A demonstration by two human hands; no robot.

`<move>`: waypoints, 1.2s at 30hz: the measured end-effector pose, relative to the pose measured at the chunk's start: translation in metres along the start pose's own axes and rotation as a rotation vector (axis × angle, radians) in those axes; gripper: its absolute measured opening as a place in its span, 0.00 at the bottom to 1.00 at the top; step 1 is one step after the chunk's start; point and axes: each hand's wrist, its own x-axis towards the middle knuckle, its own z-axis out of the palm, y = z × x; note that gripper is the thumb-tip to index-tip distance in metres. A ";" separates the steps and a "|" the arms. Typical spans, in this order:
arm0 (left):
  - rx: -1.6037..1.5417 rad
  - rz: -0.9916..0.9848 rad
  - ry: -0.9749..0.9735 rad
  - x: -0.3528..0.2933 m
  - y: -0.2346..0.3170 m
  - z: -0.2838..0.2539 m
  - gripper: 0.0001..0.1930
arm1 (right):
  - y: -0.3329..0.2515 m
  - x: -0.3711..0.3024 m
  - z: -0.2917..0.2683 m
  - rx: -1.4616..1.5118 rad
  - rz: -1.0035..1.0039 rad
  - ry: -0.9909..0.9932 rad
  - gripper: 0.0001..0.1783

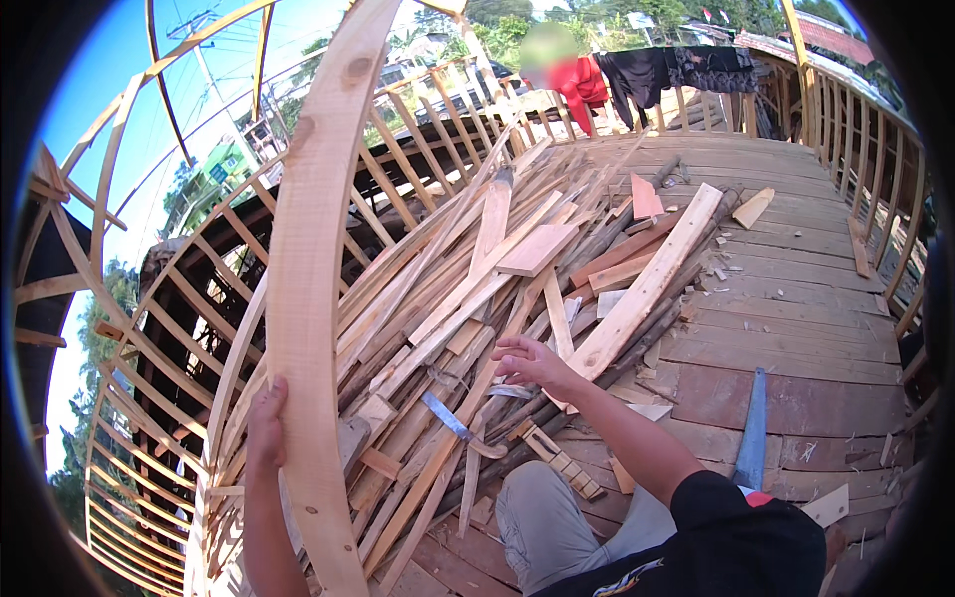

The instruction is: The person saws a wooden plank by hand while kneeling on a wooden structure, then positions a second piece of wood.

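Note:
A long, pale wooden plank (313, 298) stands nearly upright at the left, rising out of the top of the view. My left hand (267, 423) grips its left edge low down, the fingers partly hidden by the wood. Over the pile of loose boards (468, 269), my right hand (534, 364) is held out with its fingers apart and nothing in them. Close below it lies a blade with a curved wooden handle (485, 450). A slatted, yellowish wooden piece (559, 460) rests on the floor beside my knee.
A handsaw (753, 430) with a blue-looking blade lies to my right. One thick board (647, 294) slants across the pile. Slatted wooden railings (875, 169) bound the plank floor (786, 328), which has offcuts on it. Dark clothes (686, 72) and something red (581, 92) are at the far railing.

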 end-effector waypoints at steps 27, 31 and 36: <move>-0.019 -1.065 -0.902 -0.137 -0.390 0.015 0.26 | 0.143 -0.173 0.006 -0.105 0.152 0.471 0.31; -0.057 -1.209 -0.830 -0.138 -0.402 0.015 0.25 | 0.138 -0.172 0.011 0.014 0.271 0.529 0.28; 0.258 -0.749 -0.670 -0.105 -0.364 0.046 0.30 | 0.142 -0.167 0.018 -0.118 0.226 0.593 0.23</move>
